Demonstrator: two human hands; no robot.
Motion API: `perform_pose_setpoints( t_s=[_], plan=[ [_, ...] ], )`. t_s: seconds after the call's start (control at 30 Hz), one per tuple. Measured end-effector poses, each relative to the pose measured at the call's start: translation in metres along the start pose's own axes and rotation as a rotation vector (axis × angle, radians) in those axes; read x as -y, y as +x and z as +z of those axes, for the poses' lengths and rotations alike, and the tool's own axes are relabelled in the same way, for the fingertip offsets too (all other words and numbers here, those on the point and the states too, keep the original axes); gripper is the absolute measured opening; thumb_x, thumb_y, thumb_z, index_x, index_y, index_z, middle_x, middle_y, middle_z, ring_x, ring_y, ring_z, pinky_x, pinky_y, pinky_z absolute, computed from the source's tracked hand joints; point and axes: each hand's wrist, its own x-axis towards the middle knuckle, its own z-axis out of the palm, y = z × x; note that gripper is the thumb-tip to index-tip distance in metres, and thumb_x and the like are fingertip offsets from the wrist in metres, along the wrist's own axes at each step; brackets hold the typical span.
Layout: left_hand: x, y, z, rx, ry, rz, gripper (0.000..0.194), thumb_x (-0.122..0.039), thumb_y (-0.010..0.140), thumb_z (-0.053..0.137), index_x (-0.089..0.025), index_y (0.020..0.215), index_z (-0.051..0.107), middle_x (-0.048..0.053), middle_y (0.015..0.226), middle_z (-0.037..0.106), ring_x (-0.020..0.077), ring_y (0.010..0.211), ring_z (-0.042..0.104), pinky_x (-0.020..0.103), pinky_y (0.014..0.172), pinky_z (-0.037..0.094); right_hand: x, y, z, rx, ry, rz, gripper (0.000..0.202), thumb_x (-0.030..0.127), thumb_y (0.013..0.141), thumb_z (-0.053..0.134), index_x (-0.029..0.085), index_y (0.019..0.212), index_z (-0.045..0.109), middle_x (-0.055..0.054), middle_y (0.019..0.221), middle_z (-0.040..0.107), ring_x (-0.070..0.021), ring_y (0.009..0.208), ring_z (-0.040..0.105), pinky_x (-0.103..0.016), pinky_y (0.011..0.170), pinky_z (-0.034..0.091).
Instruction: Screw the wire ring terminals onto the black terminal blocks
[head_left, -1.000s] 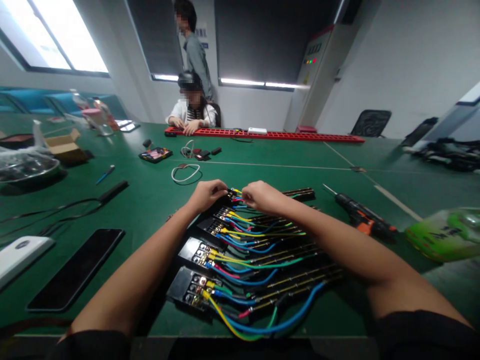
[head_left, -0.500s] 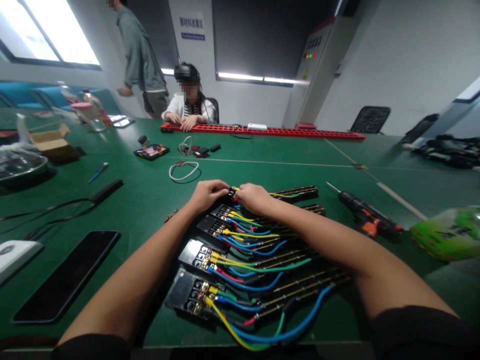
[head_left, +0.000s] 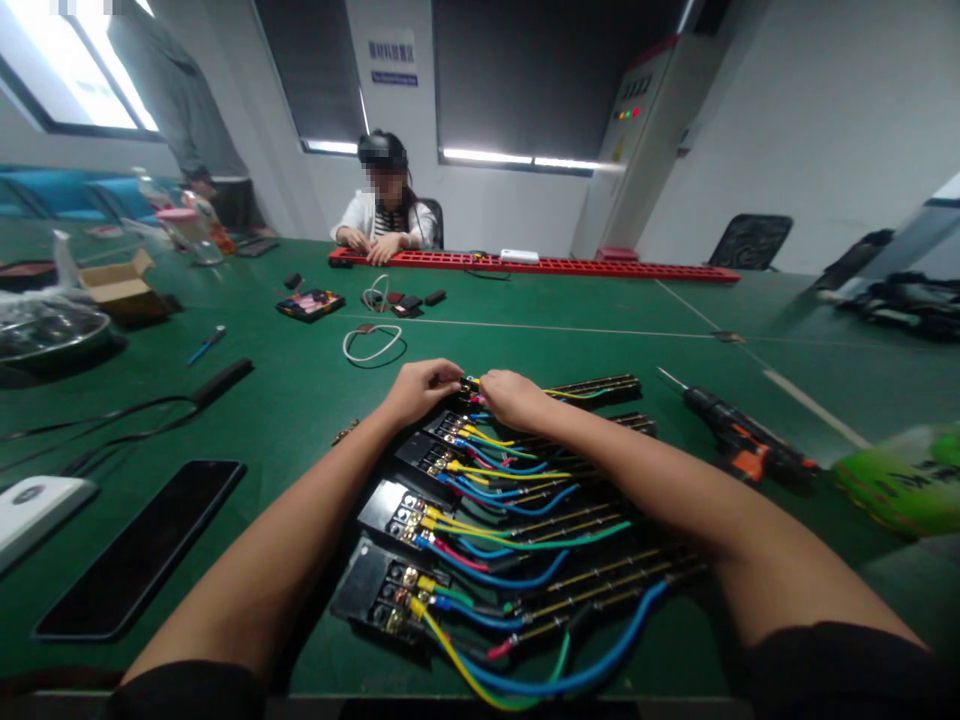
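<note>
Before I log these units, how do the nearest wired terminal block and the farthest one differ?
The nearest block lies clear of the hands; the farthest block has the left hand and right hand at it.
The nearest block's top shows plainly; the farthest block is largely hidden by fingers.
The nearest block's blue wire bows widely; the farthest block's visible yellow wire runs nearly straight.
Both are black, with yellow wiring.

Both arms (head_left: pixel 300 525) stretch forward, left hand (head_left: pixel 424 388) near right hand (head_left: pixel 512 399), fingers (head_left: pixel 448 371) bent.
</note>
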Motion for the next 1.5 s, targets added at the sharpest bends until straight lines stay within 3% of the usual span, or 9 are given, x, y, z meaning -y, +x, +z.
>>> perform_pose_setpoints(
  t_s=[0.23, 0.73, 1.03, 1.23, 1.5],
  plan=[
    [-0.001, -0.001, 0.001, 0.020, -0.071, -0.029, 0.031, -0.043, 0.079, 0.073, -0.018, 0.096, 0.074, 0.005, 0.089, 0.077, 0.0190, 0.080, 0.070, 0.030, 0.075, 0.054, -0.003, -0.002, 0.001, -0.032, 0.062, 0.007, 0.028, 0.025, 0.103, 0.043, 0.007, 0.109, 0.064, -0.016, 0.106, 0.068, -0.0204, 0.095, 0.061, -0.029, 0.083, 0.042],
    [-0.003, 0.004, 0.008, 0.061, -0.082, -0.083, 0.027, -0.042, 0.074, 0.077, -0.019, 0.088, 0.077, 0.003, 0.082, 0.078, 0.0183, 0.074, 0.070, 0.028, 0.070, 0.053, -0.004, -0.004, 0.002, -0.079, 0.095, 0.025, 0.025, 0.022, 0.102, 0.044, 0.007, 0.108, 0.062, -0.016, 0.105, 0.066, -0.0199, 0.093, 0.057, -0.029, 0.081, 0.040],
    [-0.011, 0.009, 0.006, 0.120, -0.066, -0.138, 0.028, -0.041, 0.072, 0.076, -0.019, 0.090, 0.080, 0.004, 0.087, 0.079, 0.0206, 0.080, 0.073, 0.029, 0.076, 0.055, -0.005, -0.003, 0.005, -0.089, 0.091, 0.027, 0.022, 0.022, 0.102, 0.047, 0.007, 0.107, 0.062, -0.015, 0.103, 0.067, -0.0206, 0.092, 0.057, -0.029, 0.079, 0.040],
    [-0.008, 0.007, 0.003, 0.140, -0.030, -0.062, 0.028, -0.038, 0.078, 0.073, -0.019, 0.098, 0.080, 0.004, 0.087, 0.079, 0.0186, 0.076, 0.070, 0.029, 0.072, 0.052, -0.003, -0.003, 0.004, -0.092, 0.089, 0.031, 0.023, 0.023, 0.102, 0.048, 0.007, 0.108, 0.062, -0.015, 0.104, 0.067, -0.0204, 0.092, 0.058, -0.029, 0.079, 0.040],
    [0.002, 0.001, -0.008, 0.081, 0.092, 0.240, 0.016, -0.029, 0.085, 0.070, -0.020, 0.091, 0.081, 0.007, 0.094, 0.074, 0.0177, 0.086, 0.069, 0.029, 0.081, 0.053, -0.004, -0.003, 0.004, -0.098, 0.078, 0.024, 0.022, 0.023, 0.102, 0.047, 0.008, 0.107, 0.063, -0.014, 0.102, 0.067, -0.0196, 0.091, 0.059, -0.028, 0.079, 0.040]
  ],
)
